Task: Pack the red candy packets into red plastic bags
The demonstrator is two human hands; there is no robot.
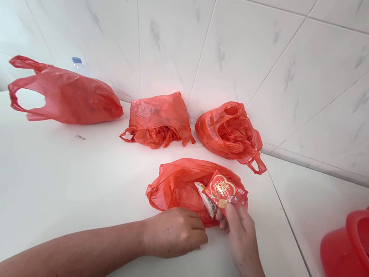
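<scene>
A red plastic bag [179, 187] lies with its mouth open on the white table in front of me. My left hand [175, 233] is closed at the bag's near rim, its fingertips mostly hidden, with the plastic running in under the fingers. Between thumb and fingers, my right hand [238, 231] grips a flat red snack packet [220, 190] with a gold heart and gold lettering, held over the bag's right side. Left of that packet, a narrow whitish patterned packet [207, 199] lies slanted at the bag's opening; I cannot tell whether my right fingers touch it.
Three more red plastic bags stand along the tiled wall: a full one [79, 95] at left, one [160, 118] in the middle, one [231, 133] at right. A blue-capped bottle [78, 65] shows behind the left bag. Red plastic basins [347, 259] sit at far right.
</scene>
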